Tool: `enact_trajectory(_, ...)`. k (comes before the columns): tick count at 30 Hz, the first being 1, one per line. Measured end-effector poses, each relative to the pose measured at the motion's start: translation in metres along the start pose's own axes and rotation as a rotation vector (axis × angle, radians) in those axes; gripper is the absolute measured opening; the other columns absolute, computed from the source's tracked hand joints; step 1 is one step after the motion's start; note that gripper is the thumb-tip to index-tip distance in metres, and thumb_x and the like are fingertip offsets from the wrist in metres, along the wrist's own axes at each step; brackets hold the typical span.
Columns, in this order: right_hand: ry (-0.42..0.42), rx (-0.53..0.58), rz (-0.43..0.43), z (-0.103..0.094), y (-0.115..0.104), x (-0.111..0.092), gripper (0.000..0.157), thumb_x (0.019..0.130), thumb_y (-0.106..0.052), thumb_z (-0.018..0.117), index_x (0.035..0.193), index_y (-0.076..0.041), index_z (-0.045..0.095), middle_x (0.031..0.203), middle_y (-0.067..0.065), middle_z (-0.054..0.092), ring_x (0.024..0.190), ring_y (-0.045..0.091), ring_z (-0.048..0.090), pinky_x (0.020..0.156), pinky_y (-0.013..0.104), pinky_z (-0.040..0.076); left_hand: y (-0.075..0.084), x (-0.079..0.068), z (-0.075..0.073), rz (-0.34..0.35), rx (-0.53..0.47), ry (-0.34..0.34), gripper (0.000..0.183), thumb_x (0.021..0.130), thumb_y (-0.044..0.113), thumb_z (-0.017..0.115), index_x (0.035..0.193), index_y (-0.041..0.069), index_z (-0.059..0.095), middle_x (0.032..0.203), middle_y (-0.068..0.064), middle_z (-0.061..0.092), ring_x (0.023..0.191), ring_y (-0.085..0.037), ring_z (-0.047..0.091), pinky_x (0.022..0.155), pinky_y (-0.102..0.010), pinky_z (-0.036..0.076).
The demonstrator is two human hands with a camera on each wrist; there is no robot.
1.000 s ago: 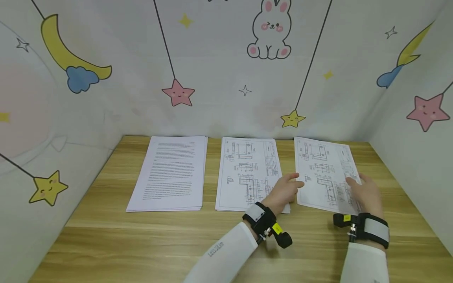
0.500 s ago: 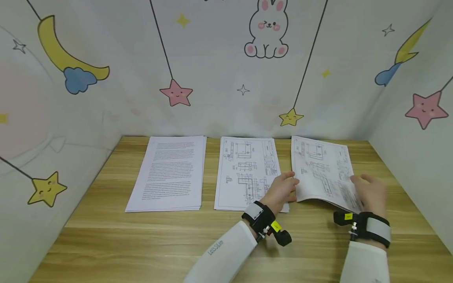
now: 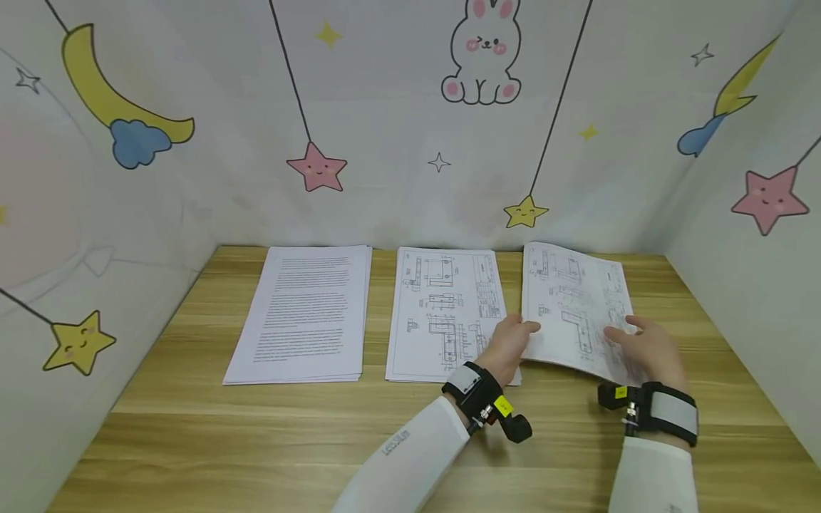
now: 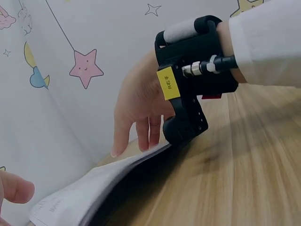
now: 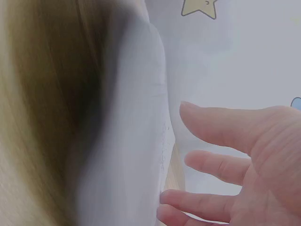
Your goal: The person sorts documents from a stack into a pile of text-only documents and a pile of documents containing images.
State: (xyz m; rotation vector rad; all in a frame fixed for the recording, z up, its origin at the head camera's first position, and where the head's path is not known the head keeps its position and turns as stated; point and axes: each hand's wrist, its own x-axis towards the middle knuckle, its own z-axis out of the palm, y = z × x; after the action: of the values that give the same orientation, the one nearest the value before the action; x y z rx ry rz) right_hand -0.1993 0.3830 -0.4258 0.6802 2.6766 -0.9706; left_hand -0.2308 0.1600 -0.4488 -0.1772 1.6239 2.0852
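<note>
A stack of drawing sheets, printed with technical line drawings, lies at the right of the table with its front edge bowed up off the wood. At its left edge is my left hand, fingertips against the paper; in the left wrist view its thumb is clear of the sheets. My right hand is at the right edge, thumb over the top sheet. In the right wrist view its fingers are nearly straight, the lower fingertips touching the paper edge. The left hand's other fingers are partly hidden.
A second stack of drawing sheets lies in the middle, beneath my left forearm's reach. Farther left is a stack of printed text pages. A patterned curtain stands behind the wooden table.
The right stack has shifted slightly left and its front edge has risen off the table. My right hand moved left with it; the left hand stays at the stack's left edge.
</note>
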Motion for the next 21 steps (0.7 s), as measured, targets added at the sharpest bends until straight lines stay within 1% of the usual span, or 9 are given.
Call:
enact_trajectory(2, -0.008, -0.003, -0.015, 0.0, 0.0, -0.001, 0.083, 0.099, -0.048, 0.049, 0.153, 0.008, 0.019, 0.147, 0.045, 0.029, 0.13, 0.057, 0.036, 0.105, 0.068, 0.036, -0.001, 0.0, -0.003, 0.001, 0.011, 0.009, 0.067, 0.094, 0.021, 0.06, 0.152, 0.0, 0.033, 0.157, -0.017, 0.038, 0.141, -0.03, 0.042, 0.117, -0.049, 0.035)
enact_trajectory(3, -0.009, -0.008, -0.023, 0.0, 0.0, -0.001, 0.083, 0.099, -0.048, 0.049, 0.153, 0.008, 0.019, 0.146, 0.045, 0.03, 0.129, 0.057, 0.038, 0.105, 0.068, 0.037, -0.002, 0.001, -0.005, -0.001, 0.016, 0.004, 0.068, 0.095, 0.021, 0.06, 0.153, 0.0, 0.032, 0.156, -0.017, 0.039, 0.14, -0.03, 0.044, 0.117, -0.048, 0.036)
enact_trajectory(6, -0.018, -0.012, -0.032, -0.001, 0.0, -0.002, 0.084, 0.099, -0.049, 0.048, 0.153, 0.008, 0.019, 0.145, 0.046, 0.031, 0.129, 0.057, 0.039, 0.103, 0.068, 0.038, -0.004, 0.002, -0.009, -0.002, 0.028, -0.041, 0.056, 0.096, 0.02, 0.059, 0.146, 0.001, 0.042, 0.142, -0.016, 0.055, 0.123, -0.026, 0.058, 0.107, -0.045, 0.046)
enact_trajectory(8, -0.03, -0.014, -0.044, -0.001, -0.001, -0.001, 0.085, 0.099, -0.052, 0.048, 0.154, 0.007, 0.019, 0.147, 0.045, 0.029, 0.132, 0.058, 0.036, 0.105, 0.068, 0.037, -0.005, 0.003, -0.011, 0.0, 0.038, -0.082, 0.043, 0.097, 0.016, 0.057, 0.138, 0.003, 0.052, 0.128, -0.013, 0.064, 0.114, -0.024, 0.064, 0.1, -0.044, 0.052)
enact_trajectory(10, -0.051, -0.01, -0.065, -0.002, -0.001, 0.0, 0.087, 0.098, -0.053, 0.048, 0.154, 0.006, 0.019, 0.15, 0.043, 0.026, 0.136, 0.058, 0.031, 0.107, 0.069, 0.034, -0.007, 0.003, -0.012, 0.003, 0.048, -0.124, 0.032, 0.097, 0.01, 0.054, 0.129, 0.006, 0.058, 0.117, -0.012, 0.069, 0.106, -0.025, 0.069, 0.092, -0.044, 0.057)
enact_trajectory(11, -0.063, -0.007, -0.079, -0.002, 0.0, 0.0, 0.087, 0.099, -0.054, 0.047, 0.154, 0.006, 0.018, 0.151, 0.043, 0.025, 0.137, 0.058, 0.03, 0.108, 0.069, 0.033, -0.007, 0.003, -0.012, 0.004, 0.047, -0.139, 0.031, 0.097, 0.006, 0.053, 0.127, 0.006, 0.059, 0.115, -0.013, 0.07, 0.105, -0.026, 0.07, 0.089, -0.044, 0.058)
enact_trajectory(14, -0.102, 0.006, -0.102, -0.003, 0.001, 0.0, 0.088, 0.099, -0.056, 0.043, 0.155, 0.006, 0.014, 0.154, 0.041, 0.02, 0.141, 0.059, 0.024, 0.11, 0.07, 0.029, -0.008, 0.003, -0.014, 0.016, 0.044, -0.165, 0.034, 0.096, -0.003, 0.046, 0.126, 0.006, 0.058, 0.11, -0.014, 0.07, 0.101, -0.03, 0.072, 0.081, -0.044, 0.061)
enact_trajectory(18, -0.127, 0.011, -0.092, -0.005, 0.001, -0.001, 0.089, 0.099, -0.059, 0.039, 0.156, 0.005, 0.014, 0.154, 0.04, 0.023, 0.137, 0.056, 0.03, 0.108, 0.071, 0.028, -0.006, 0.001, -0.019, 0.035, 0.059, -0.175, 0.043, 0.093, -0.009, 0.038, 0.13, 0.007, 0.054, 0.106, -0.014, 0.069, 0.095, -0.032, 0.073, 0.074, -0.038, 0.062)
enact_trajectory(21, -0.118, -0.001, -0.09, -0.005, 0.0, -0.001, 0.087, 0.1, -0.06, 0.037, 0.156, 0.004, 0.016, 0.151, 0.039, 0.029, 0.132, 0.053, 0.034, 0.107, 0.072, 0.028, -0.003, -0.003, -0.025, 0.064, 0.094, -0.169, 0.048, 0.092, -0.008, 0.038, 0.134, 0.01, 0.053, 0.102, -0.012, 0.069, 0.09, -0.032, 0.074, 0.068, -0.035, 0.062)
